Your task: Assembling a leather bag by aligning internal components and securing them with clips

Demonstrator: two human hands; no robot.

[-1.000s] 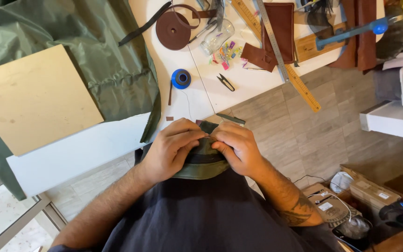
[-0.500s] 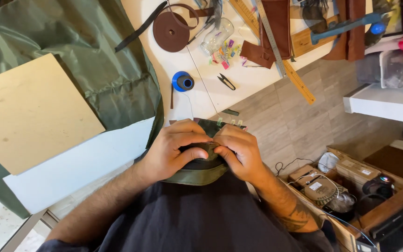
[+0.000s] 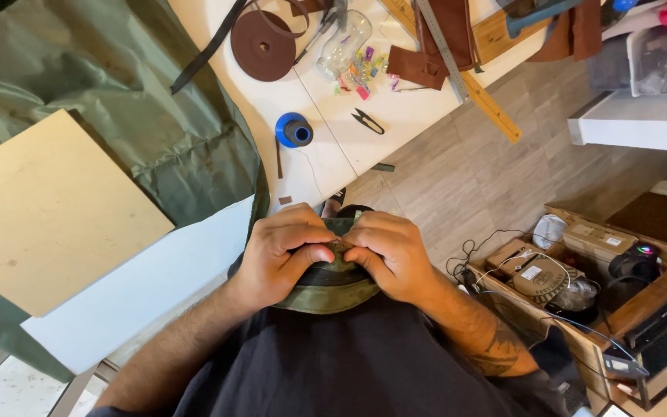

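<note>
Between both sets of fingertips, the folded olive fabric piece point(image 3: 326, 286) is being pinched against the lap; the left hand point(image 3: 283, 255) and right hand point(image 3: 387, 251) are clamping together, seemingly keeping its fold aligned.

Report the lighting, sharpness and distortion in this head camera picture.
Head view: soft, even daylight, faint shadows; brightest on the white table, which nears washout. The left hand and right hand, pinching the green fabric piece, are sharp, as is the blue thread spool. Wide-lens bending shows at the edges; the box of cables lies dimmer.
</note>
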